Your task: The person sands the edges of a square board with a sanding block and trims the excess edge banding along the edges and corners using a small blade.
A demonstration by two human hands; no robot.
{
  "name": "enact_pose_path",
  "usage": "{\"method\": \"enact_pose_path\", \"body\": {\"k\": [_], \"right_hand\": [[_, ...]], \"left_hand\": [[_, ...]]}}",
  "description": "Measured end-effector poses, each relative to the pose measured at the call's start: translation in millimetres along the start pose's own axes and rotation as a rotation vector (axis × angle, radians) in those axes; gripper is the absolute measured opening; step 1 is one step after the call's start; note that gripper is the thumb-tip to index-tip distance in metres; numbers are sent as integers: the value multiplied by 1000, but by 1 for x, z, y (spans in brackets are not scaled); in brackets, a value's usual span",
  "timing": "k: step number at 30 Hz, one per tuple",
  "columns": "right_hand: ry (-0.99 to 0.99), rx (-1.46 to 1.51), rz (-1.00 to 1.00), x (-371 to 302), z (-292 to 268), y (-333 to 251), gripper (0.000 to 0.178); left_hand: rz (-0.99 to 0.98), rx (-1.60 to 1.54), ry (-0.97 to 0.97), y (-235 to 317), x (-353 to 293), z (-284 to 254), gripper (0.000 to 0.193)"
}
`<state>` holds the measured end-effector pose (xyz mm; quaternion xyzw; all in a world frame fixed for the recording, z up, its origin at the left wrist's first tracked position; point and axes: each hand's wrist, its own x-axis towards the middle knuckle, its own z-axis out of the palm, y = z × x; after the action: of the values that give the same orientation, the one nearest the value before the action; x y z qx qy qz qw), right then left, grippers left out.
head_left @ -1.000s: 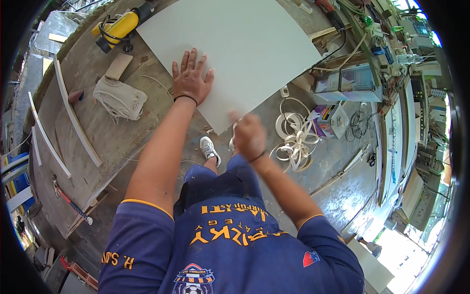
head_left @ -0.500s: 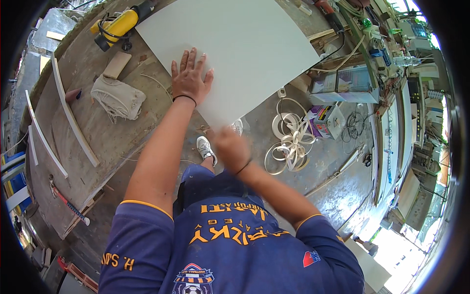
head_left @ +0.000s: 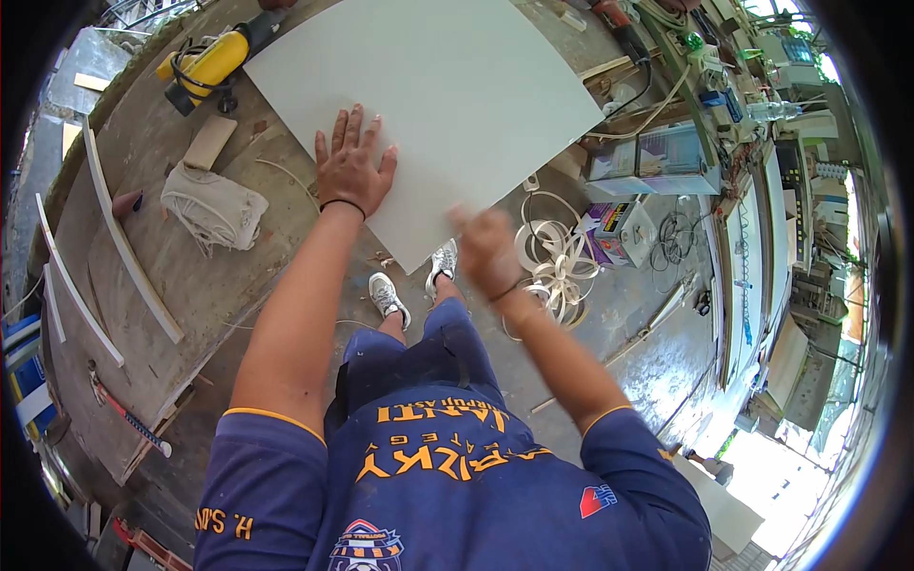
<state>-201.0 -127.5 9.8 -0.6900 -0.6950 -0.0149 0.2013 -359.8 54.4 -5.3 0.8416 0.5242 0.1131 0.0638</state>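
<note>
A large white board [head_left: 447, 105] lies on the workbench, one corner pointing toward me. My left hand [head_left: 352, 171] rests flat on its near left part with the fingers spread. At the board's near right edge is my right hand [head_left: 490, 249], smeared by motion. Its fingers look curled in, and whatever they may hold is hidden.
Left on the bench [head_left: 257, 181] are a yellow power tool [head_left: 211, 67], a wood block [head_left: 209, 143], a pale cloth [head_left: 211, 207], curved strips [head_left: 119, 228] and a hammer [head_left: 129, 409]. Coiled edging strip [head_left: 562, 271] and a purple-white box [head_left: 617, 231] lie right.
My right hand has moved right and away from me, along the board's near right edge. The left hand stays flat on the board. The whole view has shifted slightly.
</note>
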Motion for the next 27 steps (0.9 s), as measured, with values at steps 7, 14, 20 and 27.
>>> {"method": "enact_pose_path", "body": {"k": [7,14,20,27], "right_hand": [[-268,337,-95,-8,-21,-88,30],[204,-53,459,43,-31,179,30],[125,-119,206,28,-12,139,36],[17,114,104,34,-33,100,33]], "left_hand": [[-9,-9,-2,-7,-2,6,52],[32,-9,16,2,1,8,51],[24,-15,9,-5,-1,3,52],[21,-4,26,-4,0,1,50]]}}
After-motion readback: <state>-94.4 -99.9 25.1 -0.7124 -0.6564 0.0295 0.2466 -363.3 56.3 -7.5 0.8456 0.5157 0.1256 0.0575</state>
